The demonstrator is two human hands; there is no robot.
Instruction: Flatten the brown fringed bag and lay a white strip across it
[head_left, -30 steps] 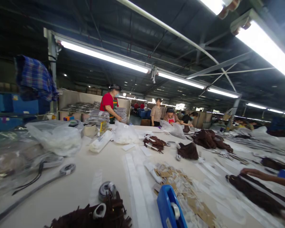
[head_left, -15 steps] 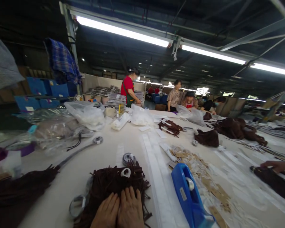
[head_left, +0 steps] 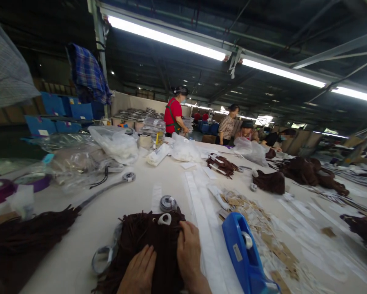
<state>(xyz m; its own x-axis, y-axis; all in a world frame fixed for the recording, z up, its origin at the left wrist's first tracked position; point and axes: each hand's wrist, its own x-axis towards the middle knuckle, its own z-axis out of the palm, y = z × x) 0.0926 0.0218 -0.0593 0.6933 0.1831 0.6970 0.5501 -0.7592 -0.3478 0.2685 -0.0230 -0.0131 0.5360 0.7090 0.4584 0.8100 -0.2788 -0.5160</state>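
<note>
A dark brown fringed piece, like soft suede, lies on the table in front of me. It bears a small white ring-shaped part near its far edge. My left hand rests on its near left part, fingers stretched out flat. Along its right edge, my right hand has curled fingers gripping the side near the far corner. A coiled grey strap sits just beyond the piece, and a second grey coil is to its left. Right of my hands stands a blue tape dispenser.
Another fringed brown piece with a long grey strap lies at left, near purple tape rolls. Clear plastic bags are behind. Paper scraps spread at right. Co-workers stand beyond the table, one in a red top.
My right hand has moved away from beside my left hand, out to the piece's right edge. My left hand stays on it. The view has shifted slightly; a co-worker's hand at right is now barely visible.
</note>
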